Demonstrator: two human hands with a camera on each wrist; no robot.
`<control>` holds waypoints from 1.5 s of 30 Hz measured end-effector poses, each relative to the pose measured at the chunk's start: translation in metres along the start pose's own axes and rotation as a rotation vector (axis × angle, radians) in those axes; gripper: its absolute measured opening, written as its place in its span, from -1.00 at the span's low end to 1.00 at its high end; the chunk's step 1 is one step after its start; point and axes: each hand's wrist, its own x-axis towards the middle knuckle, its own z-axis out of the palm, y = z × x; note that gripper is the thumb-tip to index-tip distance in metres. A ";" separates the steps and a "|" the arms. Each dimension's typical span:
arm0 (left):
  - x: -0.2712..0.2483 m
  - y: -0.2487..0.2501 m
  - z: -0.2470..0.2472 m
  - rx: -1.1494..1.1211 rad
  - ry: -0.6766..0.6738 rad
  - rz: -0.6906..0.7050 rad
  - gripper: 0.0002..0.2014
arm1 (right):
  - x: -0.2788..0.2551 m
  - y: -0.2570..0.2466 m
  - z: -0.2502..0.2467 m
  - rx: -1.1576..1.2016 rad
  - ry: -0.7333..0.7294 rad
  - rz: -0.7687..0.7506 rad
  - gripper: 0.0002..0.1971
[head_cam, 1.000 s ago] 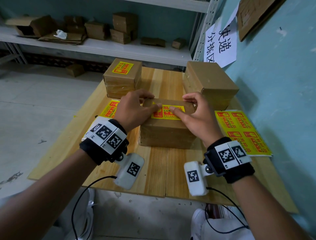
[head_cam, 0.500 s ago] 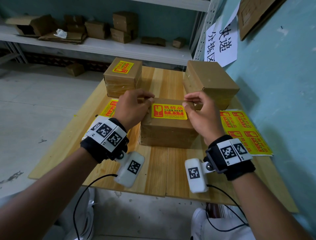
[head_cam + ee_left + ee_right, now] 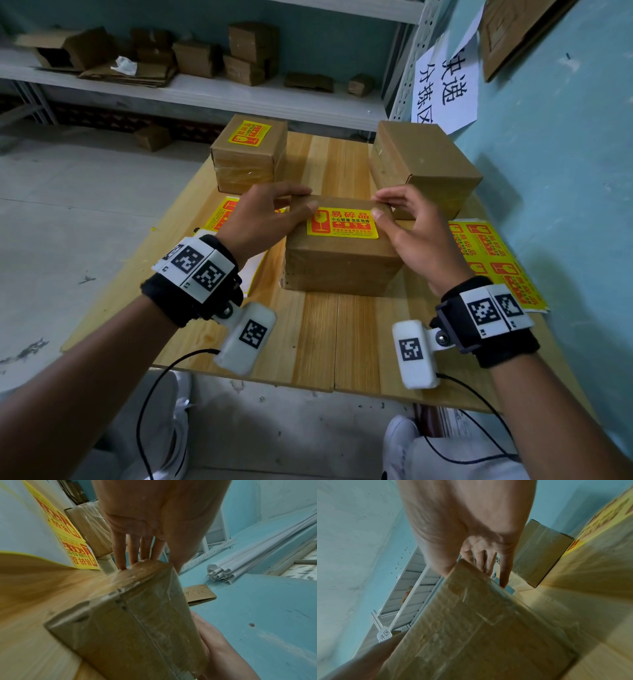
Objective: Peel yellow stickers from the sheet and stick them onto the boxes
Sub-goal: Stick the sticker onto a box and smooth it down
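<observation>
Left hand [image 3: 263, 219] gripping stickered box [image 3: 342, 260], right hand [image 3: 416, 236] likewise

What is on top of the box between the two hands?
A yellow sticker lies flat on the box. Both thumbs touch the top beside it; the fingers cover the far corners.

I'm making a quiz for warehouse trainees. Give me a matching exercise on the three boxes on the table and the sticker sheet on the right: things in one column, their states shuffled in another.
Things:
1. near box
2. far left box
3. far right box
4. sticker sheet

States:
A. no sticker on it
B. lies flat by the wall
C. held on both sides by the left hand and right hand
D. stickered, nobody touching it

Pairs: 1-C, 2-D, 3-A, 4-B
</observation>
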 end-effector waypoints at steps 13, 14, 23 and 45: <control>-0.005 0.000 -0.002 0.073 -0.085 0.000 -0.26 | -0.007 0.000 -0.003 -0.018 -0.095 -0.004 -0.52; -0.005 0.000 -0.002 0.060 -0.082 -0.001 -0.27 | -0.006 0.000 -0.003 -0.018 -0.090 -0.007 -0.53; -0.006 0.003 0.005 0.118 -0.011 0.017 -0.32 | -0.005 -0.004 0.004 -0.046 -0.029 -0.018 -0.45; -0.001 0.007 0.011 0.251 0.117 0.065 -0.50 | 0.003 -0.006 0.009 -0.094 0.046 -0.016 -0.53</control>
